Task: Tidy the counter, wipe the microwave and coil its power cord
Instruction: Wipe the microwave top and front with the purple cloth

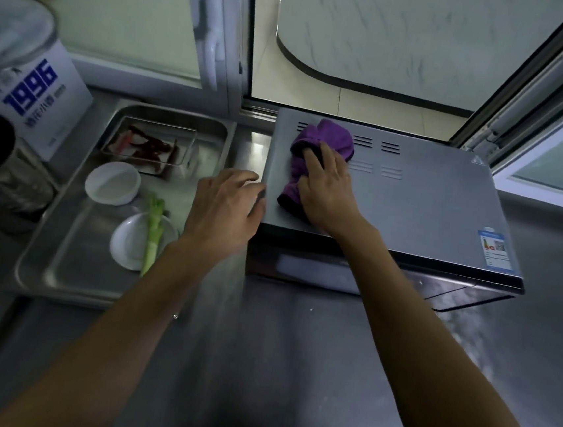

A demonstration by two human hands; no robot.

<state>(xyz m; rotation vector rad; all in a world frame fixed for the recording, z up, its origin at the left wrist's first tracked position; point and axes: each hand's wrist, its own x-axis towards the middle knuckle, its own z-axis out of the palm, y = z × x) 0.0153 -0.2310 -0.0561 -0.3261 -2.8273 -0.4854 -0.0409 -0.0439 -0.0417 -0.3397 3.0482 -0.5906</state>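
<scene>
Head view: a person is pressing a purple cloth (320,148) onto the top of the microwave (428,207).
Right hand (327,190) is lying on the bunched cloth, fingers curled into it, near the top's left rear vents; left hand (229,201), fingers loosely spread, is resting against the microwave's left edge, beside the steel tray (61,274).

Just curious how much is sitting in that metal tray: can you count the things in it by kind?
White dishes: 2, a bowl and a plate
Metal pans: 1
Green onions: 1
Total: 4
</scene>
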